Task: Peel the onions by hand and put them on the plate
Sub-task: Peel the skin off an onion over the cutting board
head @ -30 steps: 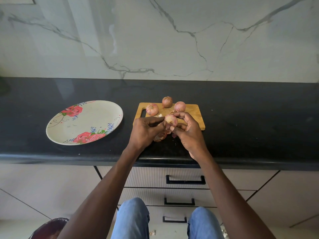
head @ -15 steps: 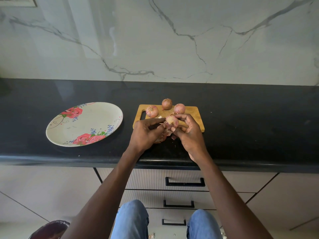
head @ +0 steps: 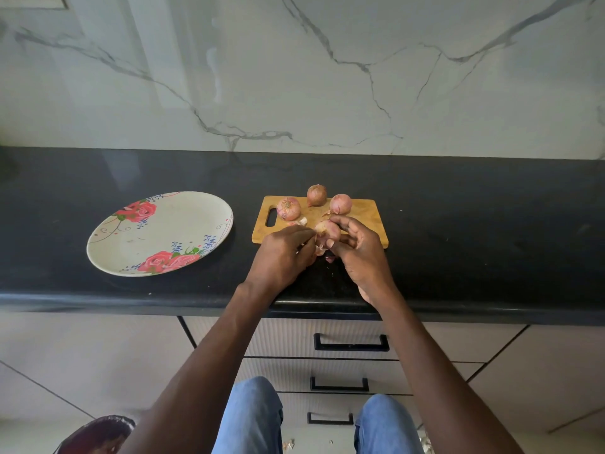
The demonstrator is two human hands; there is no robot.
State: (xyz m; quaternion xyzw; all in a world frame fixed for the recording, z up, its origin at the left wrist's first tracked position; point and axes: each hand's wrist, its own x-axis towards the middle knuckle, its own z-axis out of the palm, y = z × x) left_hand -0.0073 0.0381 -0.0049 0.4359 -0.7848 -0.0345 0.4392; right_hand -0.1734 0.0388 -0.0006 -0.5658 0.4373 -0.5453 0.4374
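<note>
Status at this moment: first onion in work, none delivered. The floral plate (head: 209, 211) sits on the black counter (head: 491, 224) well to the left of the wooden cutting board (head: 366, 221) and carries no onion — a few small specks on its surface, nothing more. The onion in hand (head: 328, 230) is held above the near edge of the board, between both hands. The right hand (head: 361, 253) curls round it from the right, fingers over the top and thumb below; the left hand (head: 284, 253) closes in on its left side, fingertips pinched at the skin, though whether they grip a loose flap or only the bulb I cannot tell. Pale flesh shows on the upper face of this onion, with reddish skin lower down, so I judge it partly peeled. Scraps of peel (head: 329, 257) hang or lie just under the hands, and a pale piece (head: 302, 221) lies on the board near the handle slot. Three more onions wait at the far side of the board: left onion (head: 288, 208), middle onion (head: 316, 195) at the far edge, right onion (head: 340, 203) — all three with skins on as far as the view shows. Estimate: early in the task. Remaining: finish stripping this bulb, carry it left to the plate, then repeat for the other three.
</note>
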